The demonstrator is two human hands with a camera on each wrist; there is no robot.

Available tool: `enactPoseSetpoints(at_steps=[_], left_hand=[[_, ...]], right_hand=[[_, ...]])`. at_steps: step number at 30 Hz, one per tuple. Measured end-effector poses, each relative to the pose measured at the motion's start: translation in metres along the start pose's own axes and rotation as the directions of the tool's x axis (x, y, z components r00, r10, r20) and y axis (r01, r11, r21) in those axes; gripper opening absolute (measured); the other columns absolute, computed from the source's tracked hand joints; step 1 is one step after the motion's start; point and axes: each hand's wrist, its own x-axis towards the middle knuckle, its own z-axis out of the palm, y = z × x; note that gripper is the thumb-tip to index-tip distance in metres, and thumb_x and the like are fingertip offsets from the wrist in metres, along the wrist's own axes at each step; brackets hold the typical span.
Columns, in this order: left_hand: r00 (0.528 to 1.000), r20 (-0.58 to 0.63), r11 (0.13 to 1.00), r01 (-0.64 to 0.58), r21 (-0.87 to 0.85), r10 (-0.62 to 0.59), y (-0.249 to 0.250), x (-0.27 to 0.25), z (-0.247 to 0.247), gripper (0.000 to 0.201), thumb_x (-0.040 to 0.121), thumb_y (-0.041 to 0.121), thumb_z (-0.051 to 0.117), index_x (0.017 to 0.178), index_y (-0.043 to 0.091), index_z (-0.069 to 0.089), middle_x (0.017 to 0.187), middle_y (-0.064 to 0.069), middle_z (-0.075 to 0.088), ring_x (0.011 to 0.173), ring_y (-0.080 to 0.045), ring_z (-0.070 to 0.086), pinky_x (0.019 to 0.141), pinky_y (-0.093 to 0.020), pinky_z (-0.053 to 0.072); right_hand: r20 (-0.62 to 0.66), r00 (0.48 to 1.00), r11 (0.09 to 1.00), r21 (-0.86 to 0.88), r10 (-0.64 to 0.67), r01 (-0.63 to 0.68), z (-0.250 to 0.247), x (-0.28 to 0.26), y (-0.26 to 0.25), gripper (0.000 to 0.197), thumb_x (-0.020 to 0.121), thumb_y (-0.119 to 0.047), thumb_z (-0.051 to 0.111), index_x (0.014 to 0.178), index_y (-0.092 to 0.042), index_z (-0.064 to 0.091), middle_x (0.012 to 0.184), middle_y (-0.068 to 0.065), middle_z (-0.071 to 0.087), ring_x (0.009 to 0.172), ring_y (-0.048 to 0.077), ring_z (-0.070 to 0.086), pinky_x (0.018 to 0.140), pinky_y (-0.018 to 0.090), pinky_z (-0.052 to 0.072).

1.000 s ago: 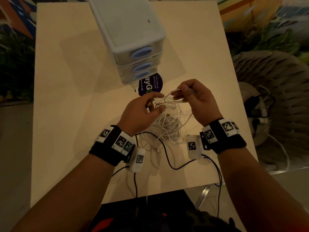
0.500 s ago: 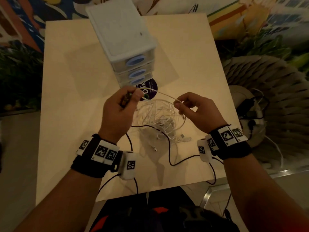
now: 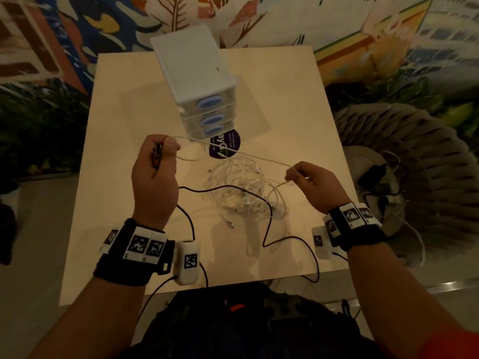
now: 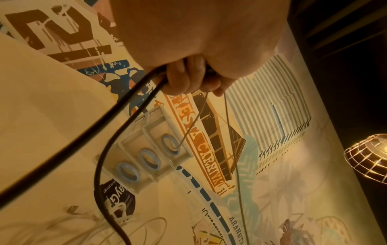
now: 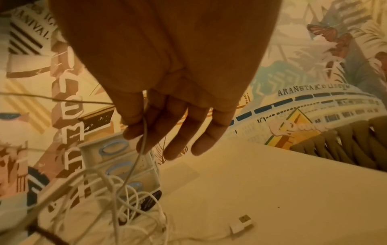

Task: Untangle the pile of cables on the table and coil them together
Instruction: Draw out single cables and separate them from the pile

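1. Pinching a thin white cable [image 3: 234, 152] at each end of a drawn-out stretch, both hands hold it raised above the table [image 3: 116, 177].
2. Left hand [image 3: 155, 177]: the fingers [image 4: 184, 77] are curled closed around the strand, with a short loop sagging just below the thumb; something dark also sits in that fist, probably a plug, though the dim view leaves it unclear.
3. Right hand [image 3: 313, 183]: thumb and forefinger nip the strand while the other fingers [image 5: 201, 132] hang loosely extended and hold nothing.
4. From the right hand's pinch the strand drops down and left into the pile of cables [image 3: 243, 193], which lies on the table between the two hands and somewhat nearer than the taut stretch.
5. A loose white connector [image 5: 240, 223] lies on the table just right of the heap, and another plug end [image 3: 231, 224] pokes out on its near side.
6. Black leads from the wrist cameras cross over the heap; they seem to belong to the rig, not the job.
7. A small set of drawers [image 3: 199, 81] stands at the far side of the table, with a dark round sticker [image 3: 225, 146] at its foot.
8. Progress looks early: one cable is partly drawn free, the heap remains knotted, and no coil is visible yet.
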Motion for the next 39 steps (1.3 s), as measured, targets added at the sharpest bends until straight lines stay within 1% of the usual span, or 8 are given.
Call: enactPoseSetpoints(at_steps=[9, 12, 14, 19, 24, 27, 33, 39], left_hand=[[0.995, 0.101, 0.984, -0.041, 0.174, 0.023, 0.038, -0.019, -0.004, 0.01, 0.099, 0.027, 0.066, 0.103, 0.018, 0.064, 0.062, -0.001, 0.039, 0.053, -0.009, 0.033, 0.052, -0.018, 0.032], [0.962, 0.272, 0.981, -0.076, 0.181, 0.024, 0.053, -0.022, 0.001, 0.007, 0.1, 0.028, 0.063, 0.1, 0.023, 0.067, 0.058, 0.01, 0.04, 0.051, -0.008, 0.034, 0.051, -0.018, 0.032], [0.924, 0.38, 0.979, -0.108, 0.17, 0.036, 0.065, -0.026, 0.009, 0.011, 0.101, 0.031, 0.061, 0.11, 0.029, 0.067, 0.059, 0.009, 0.047, 0.054, -0.02, 0.044, 0.053, -0.026, 0.038], [0.871, 0.486, 0.997, -0.082, 0.004, 0.07, 0.08, -0.029, 0.02, 0.033, 0.103, 0.015, 0.055, 0.136, 0.018, 0.057, 0.077, 0.021, 0.066, 0.065, -0.003, 0.057, 0.061, -0.013, 0.045], [0.821, 0.556, 0.991, -0.116, -0.061, 0.131, 0.086, -0.021, 0.014, 0.019, 0.101, 0.017, 0.056, 0.116, 0.013, 0.068, 0.073, 0.012, 0.064, 0.062, -0.006, 0.056, 0.061, -0.016, 0.044], [0.778, 0.612, 0.976, -0.214, 0.047, 0.141, 0.087, -0.017, 0.016, 0.012, 0.103, 0.018, 0.056, 0.098, 0.015, 0.067, 0.073, 0.014, 0.066, 0.065, -0.006, 0.06, 0.064, -0.017, 0.045], [0.912, 0.39, 0.991, -0.133, -0.021, 0.13, 0.079, -0.006, 0.008, 0.017, 0.107, 0.032, 0.045, 0.099, 0.027, 0.06, 0.066, 0.015, 0.052, 0.057, -0.004, 0.042, 0.054, -0.017, 0.036], [0.98, 0.142, 0.981, -0.118, -0.155, 0.14, 0.087, 0.013, -0.016, 0.024, 0.111, 0.024, 0.038, 0.096, 0.022, 0.056, 0.061, 0.01, 0.038, 0.049, -0.008, 0.03, 0.042, -0.022, 0.029]], right_hand=[[-0.117, 0.953, 0.927, 0.223, -0.281, 0.3, -0.019, 0.003, -0.076, 0.019, 0.104, -0.026, 0.055, 0.094, -0.028, 0.071, 0.078, -0.006, 0.071, 0.074, 0.016, 0.066, 0.076, 0.05, 0.056], [-0.111, 0.914, 0.883, 0.236, -0.391, 0.406, -0.02, 0.003, -0.115, 0.018, 0.102, -0.034, 0.058, 0.095, -0.025, 0.073, 0.078, -0.007, 0.071, 0.073, 0.016, 0.067, 0.072, 0.049, 0.056], [-0.064, 0.878, 0.858, 0.191, -0.474, 0.477, -0.018, 0.001, -0.135, 0.02, 0.1, -0.037, 0.06, 0.092, -0.023, 0.072, 0.078, -0.007, 0.07, 0.071, 0.017, 0.067, 0.069, 0.048, 0.055], [0.029, 0.839, 0.832, 0.149, -0.543, 0.534, -0.016, -0.003, -0.155, 0.017, 0.099, -0.039, 0.057, 0.083, -0.043, 0.063, 0.074, -0.011, 0.065, 0.07, 0.011, 0.065, 0.067, 0.033, 0.054], [0.186, 0.82, 0.837, 0.026, -0.542, 0.547, -0.012, -0.008, -0.143, 0.036, 0.096, -0.049, 0.049, 0.09, -0.022, 0.072, 0.074, -0.021, 0.061, 0.072, 0.005, 0.066, 0.063, 0.017, 0.049], [0.192, 0.849, 0.871, 0.096, -0.491, 0.482, -0.003, -0.01, -0.133, 0.022, 0.098, -0.039, 0.059, 0.094, -0.023, 0.073, 0.072, -0.024, 0.063, 0.072, 0.006, 0.066, 0.066, 0.021, 0.052], [0.217, 0.908, 0.933, 0.089, -0.359, 0.348, -0.008, -0.002, -0.116, 0.022, 0.1, -0.04, 0.058, 0.079, -0.042, 0.062, 0.07, -0.026, 0.064, 0.07, 0.0, 0.062, 0.066, 0.013, 0.045], [0.069, 0.959, 0.961, -0.018, -0.275, 0.277, -0.025, 0.006, -0.071, 0.023, 0.103, -0.037, 0.054, 0.086, -0.031, 0.069, 0.075, -0.012, 0.069, 0.066, 0.0, 0.06, 0.065, 0.027, 0.045]])
